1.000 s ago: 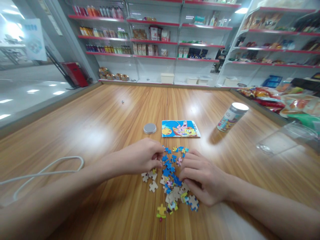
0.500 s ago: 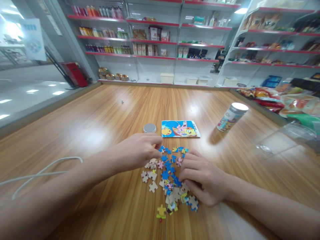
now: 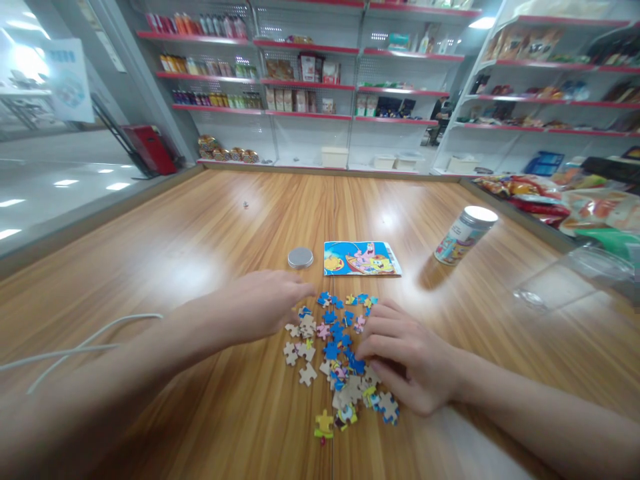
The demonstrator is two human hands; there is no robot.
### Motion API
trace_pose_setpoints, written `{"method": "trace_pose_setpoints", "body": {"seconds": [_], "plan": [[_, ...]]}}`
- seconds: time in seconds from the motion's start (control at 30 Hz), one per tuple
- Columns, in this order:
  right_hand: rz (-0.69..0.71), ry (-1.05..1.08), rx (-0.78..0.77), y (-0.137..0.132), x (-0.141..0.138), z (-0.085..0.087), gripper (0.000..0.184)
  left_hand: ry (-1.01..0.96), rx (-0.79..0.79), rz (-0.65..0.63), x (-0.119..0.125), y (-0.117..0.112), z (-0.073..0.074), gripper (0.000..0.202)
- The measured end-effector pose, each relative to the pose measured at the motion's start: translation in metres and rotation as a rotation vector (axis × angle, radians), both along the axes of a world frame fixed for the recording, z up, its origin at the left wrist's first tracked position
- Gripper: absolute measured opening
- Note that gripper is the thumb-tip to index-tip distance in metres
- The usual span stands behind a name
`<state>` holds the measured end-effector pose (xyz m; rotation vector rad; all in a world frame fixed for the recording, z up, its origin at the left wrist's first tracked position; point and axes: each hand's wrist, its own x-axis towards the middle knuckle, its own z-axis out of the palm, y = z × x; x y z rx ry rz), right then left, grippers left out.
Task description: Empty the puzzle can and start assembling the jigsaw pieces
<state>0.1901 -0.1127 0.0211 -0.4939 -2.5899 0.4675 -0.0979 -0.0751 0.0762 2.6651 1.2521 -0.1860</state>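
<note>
Several jigsaw puzzle pieces (image 3: 333, 349) lie loose on the table in front of me, some blue side up, others showing plain beige backs. My left hand (image 3: 265, 300) hovers at the upper left of the pile, fingers stretched toward it, with nothing visible in them. Loosely curled, my right hand (image 3: 407, 353) rests at the right edge of the pile; its index fingertip is by a blue piece, and a gap shows between thumb and index finger. Beyond the pile lies a blue cartoon picture card (image 3: 363, 259). A yellow piece (image 3: 324, 423) sits nearest me.
A round metal lid (image 3: 301, 257) is left of the card. To the right stands a printed can (image 3: 465, 235), with a clear plastic container (image 3: 575, 277) farther right. A white cable (image 3: 95, 337) crosses the left side. Snack bags (image 3: 530, 193) and stocked shelves are beyond.
My left hand has drawn back to the left from the pile, and a blue piece near its fingers is now uncovered. My right hand has hardly moved.
</note>
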Motion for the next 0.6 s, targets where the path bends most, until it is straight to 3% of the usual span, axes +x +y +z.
{"method": "trace_pose_setpoints", "body": {"seconds": [0.1, 0.27, 0.6], "plan": [[0.001, 0.004, -0.005, 0.001, 0.0, 0.0, 0.019, -0.03, -0.12, -0.089, 0.013, -0.005, -0.001, 0.016], [0.0, 0.023, -0.009, 0.001, -0.001, 0.0, 0.018, -0.009, -0.171, -0.055, 0.021, -0.008, -0.005, 0.002], [-0.01, 0.033, -0.033, 0.0, -0.002, 0.001, 0.014, -0.042, -0.236, -0.076, 0.019, -0.015, 0.005, 0.013]]}}
